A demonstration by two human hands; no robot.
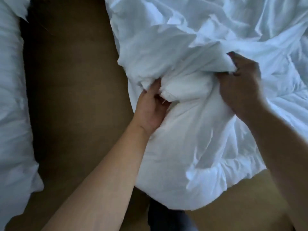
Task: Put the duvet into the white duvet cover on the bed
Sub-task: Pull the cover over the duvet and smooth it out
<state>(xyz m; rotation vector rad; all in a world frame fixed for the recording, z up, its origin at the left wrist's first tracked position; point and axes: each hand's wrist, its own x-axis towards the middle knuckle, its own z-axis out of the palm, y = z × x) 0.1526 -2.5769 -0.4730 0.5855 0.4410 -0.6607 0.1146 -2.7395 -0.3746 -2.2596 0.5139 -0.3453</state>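
**Inspector:** Feeding the duvet into the cover appears to be the step in hand. The left hand (pixel 152 108), centre of the frame, has its fingers (pixel 154 88) curled around a padded corner of the duvet (pixel 186 90), with the thumb underneath. The right hand (pixel 240 84), right of centre, has its fingers (pixel 233 60) bunched tight on a gathered fold of the white duvet cover (pixel 166 52) — drawing it over that corner, by my reading.

**Assistant:** How much of the duvet is inside?

**Inspector:** Cannot tell. White lies on white; only the bulge between the hands reads as filling. The lower mass (pixel 191 164) hangs off the bed edge over the brown floor (pixel 71 97) and looks stuffed, but I would not certify it. The rest of the bedding runs crumpled across the upper right of the frame, on the bed.

**Assistant:** Next move?

**Inspector:** In my judgement, seating that corner squarely into the cover's corner — both layers pinched together so neither slips — then working along the edge.

**Assistant:** Anything else noted?

**Inspector:** More white bedding (pixel 11 105) down the left edge of the frame, well apart from the work.
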